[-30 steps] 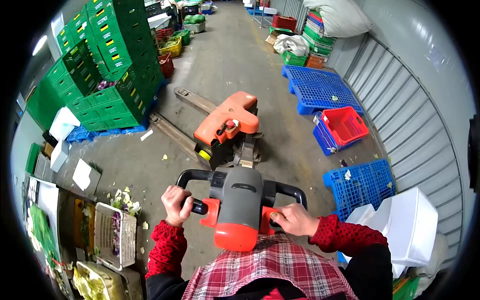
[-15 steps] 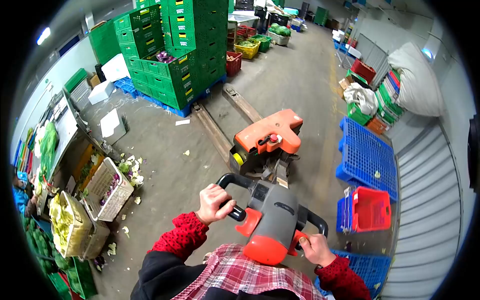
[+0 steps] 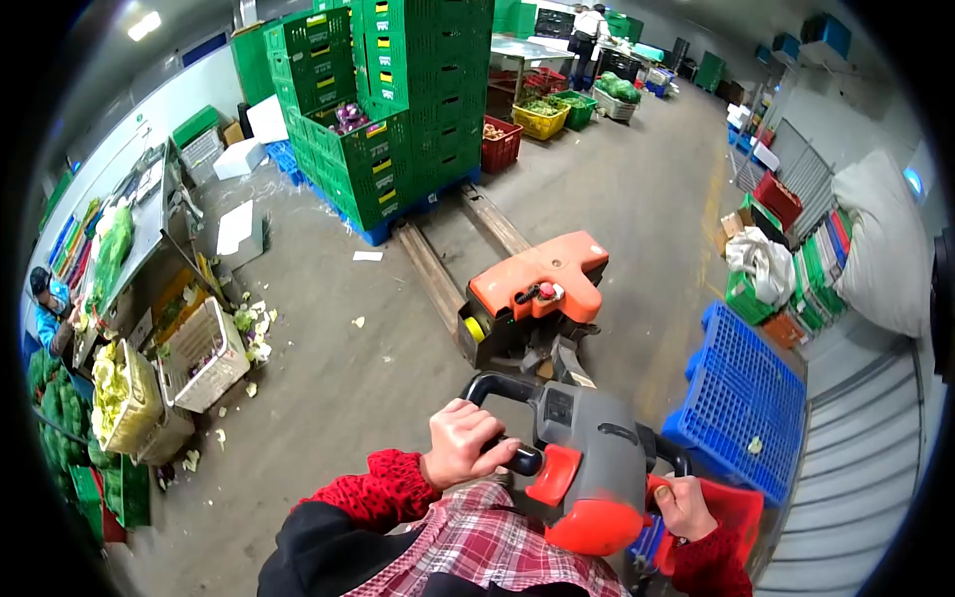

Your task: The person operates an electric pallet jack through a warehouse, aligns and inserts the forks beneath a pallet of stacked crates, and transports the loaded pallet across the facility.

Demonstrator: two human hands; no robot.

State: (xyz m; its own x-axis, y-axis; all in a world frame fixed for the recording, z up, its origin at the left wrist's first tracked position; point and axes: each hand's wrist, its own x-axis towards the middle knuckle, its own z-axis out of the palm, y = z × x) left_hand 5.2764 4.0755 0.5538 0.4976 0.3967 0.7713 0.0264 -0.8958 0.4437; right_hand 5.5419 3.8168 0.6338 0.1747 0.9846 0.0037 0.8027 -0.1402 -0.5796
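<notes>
My left hand (image 3: pixel 464 444) is wrapped round the black left grip of a pallet jack's control handle (image 3: pixel 597 448). On the other side my right hand (image 3: pixel 684 508) grips the right end of that handle, its thumb by a red lever. The grey and red handle head tilts toward my body. Beyond it stands the orange pallet jack body (image 3: pixel 542 274), with two worn forks (image 3: pixel 433 274) reaching away from me. The fork tips end at a blue pallet (image 3: pixel 378 234) under tall stacks of green crates (image 3: pixel 438 99); purple vegetables show in one crate.
At left, white baskets (image 3: pixel 207 358) with leaf scraps stand by a workbench, where a person in blue (image 3: pixel 50 308) is. Blue pallets (image 3: pixel 741 398) and a red crate (image 3: pixel 731 507) lie at right along the wall. Vegetable crates (image 3: pixel 542 119) line the back; another person (image 3: pixel 589 40) stands there.
The view has shifted, with the crate stacks and pallet jack forks closer together. The handle has swung right with both hands still on it. The red crate is now partly behind my right hand.
</notes>
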